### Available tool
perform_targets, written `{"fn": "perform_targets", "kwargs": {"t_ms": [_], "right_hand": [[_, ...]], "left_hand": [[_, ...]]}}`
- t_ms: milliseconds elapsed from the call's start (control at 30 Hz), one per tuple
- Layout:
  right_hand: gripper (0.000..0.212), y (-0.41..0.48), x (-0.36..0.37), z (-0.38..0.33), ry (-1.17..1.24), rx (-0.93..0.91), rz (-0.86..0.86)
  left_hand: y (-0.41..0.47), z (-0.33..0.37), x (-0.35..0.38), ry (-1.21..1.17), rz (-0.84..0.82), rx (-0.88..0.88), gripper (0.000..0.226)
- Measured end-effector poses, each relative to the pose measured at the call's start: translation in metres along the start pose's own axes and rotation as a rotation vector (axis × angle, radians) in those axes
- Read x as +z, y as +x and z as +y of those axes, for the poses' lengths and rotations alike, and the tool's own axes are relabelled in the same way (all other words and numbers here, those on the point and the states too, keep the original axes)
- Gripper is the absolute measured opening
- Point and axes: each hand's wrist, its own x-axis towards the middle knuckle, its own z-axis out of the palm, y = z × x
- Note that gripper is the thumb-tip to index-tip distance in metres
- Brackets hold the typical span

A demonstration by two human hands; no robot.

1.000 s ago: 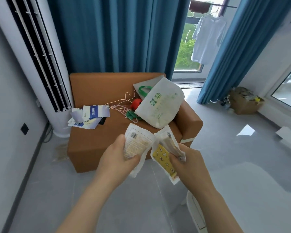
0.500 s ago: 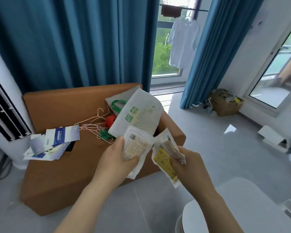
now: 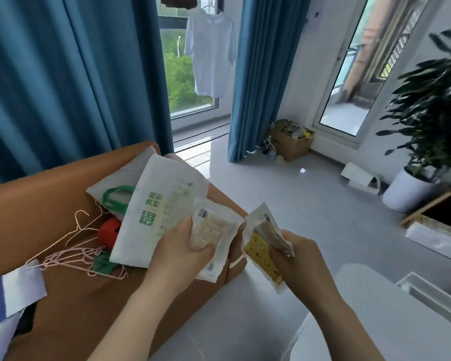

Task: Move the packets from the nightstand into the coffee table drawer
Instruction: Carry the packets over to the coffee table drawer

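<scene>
My left hand (image 3: 182, 250) grips a white packet (image 3: 215, 227) with a barcode and pale contents, held upright in front of me. My right hand (image 3: 297, 254) grips a second packet (image 3: 261, 246), clear on top with a yellow patterned lower part. The two packets sit side by side at chest height, a small gap between them, above the right end of the brown sofa. A white rounded table top (image 3: 391, 316) shows at the lower right, with the rim of an open white drawer (image 3: 432, 290) at its right edge. No nightstand is in view.
The brown sofa (image 3: 37, 209) carries a white tote bag (image 3: 164, 209), wire hangers (image 3: 73, 246), a red object (image 3: 109, 231) and leaflets (image 3: 8, 293). Blue curtains (image 3: 71, 74) hang behind. A cardboard box (image 3: 289, 142), a potted plant (image 3: 432, 121) and white boxes (image 3: 359, 175) stand on the grey floor.
My view has swung right and upward: the sofa slid left, the air conditioner left the frame, and the plant and drawer rim came in. Both hands still hold their packets.
</scene>
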Motion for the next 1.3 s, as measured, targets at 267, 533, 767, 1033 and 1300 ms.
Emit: {"fn": "perform_targets", "kwargs": {"t_ms": [267, 533, 767, 1033, 1300], "right_hand": [[0.024, 0.064, 0.001, 0.050, 0.006, 0.146, 0.092], [0.037, 0.141, -0.035, 0.128, 0.072, 0.230, 0.180], [0.034, 0.193, -0.086, 0.193, 0.098, 0.310, 0.236], [0.012, 0.242, -0.129, 0.271, 0.131, 0.482, 0.317], [0.022, 0.321, -0.162, 0.346, 0.077, 0.661, 0.416]], "left_hand": [[0.102, 0.016, 0.038, 0.055, -0.145, 0.089, 0.018], [0.203, 0.066, 0.116, 0.107, -0.206, 0.159, 0.023], [0.272, 0.125, 0.192, 0.219, -0.279, 0.231, 0.025], [0.350, 0.179, 0.281, 0.229, -0.415, 0.316, 0.017], [0.462, 0.226, 0.370, 0.266, -0.540, 0.403, 0.014]]}}
